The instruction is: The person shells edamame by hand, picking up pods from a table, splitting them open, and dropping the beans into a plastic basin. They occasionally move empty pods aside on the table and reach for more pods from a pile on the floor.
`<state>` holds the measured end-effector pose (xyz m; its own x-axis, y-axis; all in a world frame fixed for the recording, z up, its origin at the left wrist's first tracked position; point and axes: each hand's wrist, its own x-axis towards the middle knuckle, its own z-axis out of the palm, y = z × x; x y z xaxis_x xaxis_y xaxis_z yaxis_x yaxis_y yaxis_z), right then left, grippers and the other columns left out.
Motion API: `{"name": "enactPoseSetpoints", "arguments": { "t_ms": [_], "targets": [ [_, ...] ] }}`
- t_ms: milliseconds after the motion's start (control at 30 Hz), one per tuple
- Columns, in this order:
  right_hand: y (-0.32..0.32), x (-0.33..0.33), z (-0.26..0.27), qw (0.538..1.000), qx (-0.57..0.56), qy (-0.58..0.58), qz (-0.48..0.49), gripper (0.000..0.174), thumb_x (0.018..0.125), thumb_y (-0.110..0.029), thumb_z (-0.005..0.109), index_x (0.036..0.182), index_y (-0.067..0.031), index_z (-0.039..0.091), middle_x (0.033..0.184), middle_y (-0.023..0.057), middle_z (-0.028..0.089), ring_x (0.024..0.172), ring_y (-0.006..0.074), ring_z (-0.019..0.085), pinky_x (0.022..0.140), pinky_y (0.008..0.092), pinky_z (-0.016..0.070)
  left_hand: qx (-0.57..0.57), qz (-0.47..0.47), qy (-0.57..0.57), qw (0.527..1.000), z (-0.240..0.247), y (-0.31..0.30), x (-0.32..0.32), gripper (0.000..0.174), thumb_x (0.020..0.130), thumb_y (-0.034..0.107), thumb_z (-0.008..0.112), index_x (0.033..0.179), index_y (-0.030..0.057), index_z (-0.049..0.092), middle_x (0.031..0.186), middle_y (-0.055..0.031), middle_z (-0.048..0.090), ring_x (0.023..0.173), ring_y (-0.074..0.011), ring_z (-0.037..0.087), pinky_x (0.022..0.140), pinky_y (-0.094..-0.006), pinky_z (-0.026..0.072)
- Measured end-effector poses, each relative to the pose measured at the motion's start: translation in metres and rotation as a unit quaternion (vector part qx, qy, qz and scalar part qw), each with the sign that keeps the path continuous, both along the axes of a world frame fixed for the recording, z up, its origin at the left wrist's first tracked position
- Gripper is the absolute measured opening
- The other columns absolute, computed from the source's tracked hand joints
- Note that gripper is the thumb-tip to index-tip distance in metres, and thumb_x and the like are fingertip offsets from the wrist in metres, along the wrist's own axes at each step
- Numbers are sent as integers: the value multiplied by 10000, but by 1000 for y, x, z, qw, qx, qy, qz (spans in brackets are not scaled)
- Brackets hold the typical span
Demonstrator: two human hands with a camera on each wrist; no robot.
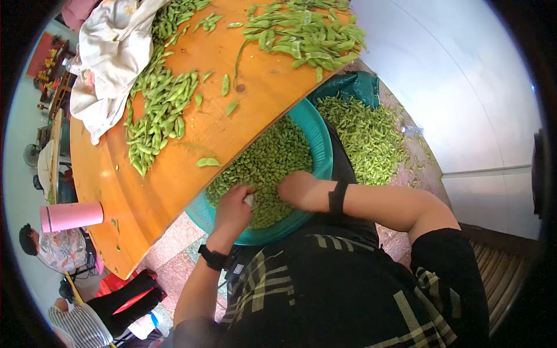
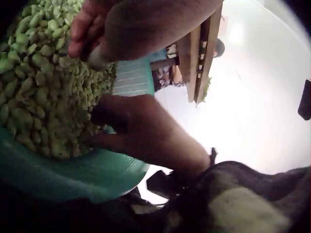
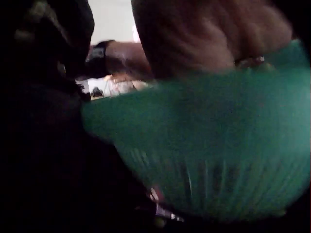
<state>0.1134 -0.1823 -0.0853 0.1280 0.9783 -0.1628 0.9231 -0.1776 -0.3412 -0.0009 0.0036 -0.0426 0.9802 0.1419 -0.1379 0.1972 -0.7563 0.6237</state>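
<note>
A round turquoise plastic basket [image 1: 323,148] full of shelled green beans [image 1: 264,153] sits against the person's front. My left hand [image 1: 233,207] is low over the beans near the left side, its fingers bent and a whitish cover at the thumb. Whether a bean is between its fingers I cannot tell. My right hand [image 1: 300,189] reaches down among the beans on the other side, fingertips hidden there in the head view. The left wrist view shows the right hand [image 2: 138,121] over the rim, thumb and fingers pointing into the beans. In the right wrist view the basket's ribbed wall [image 3: 209,131] hides most fingers.
An orange wooden table [image 1: 261,87] overhangs the basket's far side. On it lie heaps of green pods [image 1: 162,110], a white cloth [image 1: 113,52] and a pink tumbler [image 1: 72,216]. Empty-looking pods [image 1: 368,142] cover the floor at right. Two people are at the left.
</note>
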Motion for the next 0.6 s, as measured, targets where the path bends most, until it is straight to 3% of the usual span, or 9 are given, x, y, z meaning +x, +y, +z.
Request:
{"name": "enactPoseSetpoints", "arguments": {
  "t_ms": [100,233,300,333,400,433,467,533,600],
  "targets": [
    [-14,18,11,990,140,12,-30,115,720,-98,595,793,-27,649,815,163,645,801,350,645,676,443,526,-87,59,28,994,8,9,-13,166,859,89,586,991,5,642,920,-143,646,828,-270,628,727,-357,502],
    [-11,45,47,978,136,94,-131,169,735,-138,625,824,6,620,773,206,617,758,378,624,660,453,509,-323,163,95,928,16,11,-12,190,906,147,613,1021,-1,642,893,-54,652,779,-116,607,684,-265,503],
    [-11,45,74,930,124,272,-216,250,762,-206,676,825,20,592,691,207,586,662,370,600,603,425,484,-375,134,88,913,28,2,-1,195,913,148,608,1027,-8,637,892,-43,649,780,-110,605,685,-253,501],
    [-11,41,81,932,125,266,-214,250,762,-206,676,825,20,592,691,207,586,662,370,600,603,425,484,-423,102,86,896,33,-5,4,201,919,149,603,1032,-15,631,891,-32,645,781,-104,604,687,-241,498],
    [-12,23,93,884,121,359,-274,315,800,-264,713,816,16,569,632,132,553,604,202,551,576,345,463,-408,82,71,907,40,-19,14,196,920,148,604,1033,-10,632,870,-24,643,759,-96,598,677,-240,496],
    [-11,13,104,823,133,437,-339,378,789,-298,727,787,30,539,608,136,517,572,187,514,552,341,437,-392,65,63,916,43,-25,18,192,920,146,604,1034,-5,633,849,-17,641,738,-88,592,668,-238,494],
    [-15,10,96,882,204,279,-319,299,807,-239,712,816,20,565,638,100,541,598,139,507,559,314,437,-390,67,54,917,45,-30,22,192,920,146,604,1034,-5,633,849,-17,641,738,-88,592,668,-238,494],
    [-20,-2,96,820,267,335,-380,232,812,-193,701,868,7,598,682,81,577,602,138,504,563,306,437,-380,40,34,923,48,-38,26,183,923,140,597,1034,0,634,803,-8,629,693,-78,573,638,-241,483],
    [-28,-6,95,808,271,349,-389,223,812,-184,696,892,5,610,705,84,596,611,141,524,574,307,447,-282,1,-8,959,48,-48,28,151,896,94,590,1001,3,647,777,-55,637,692,-103,594,637,-256,480]
  ]
}}
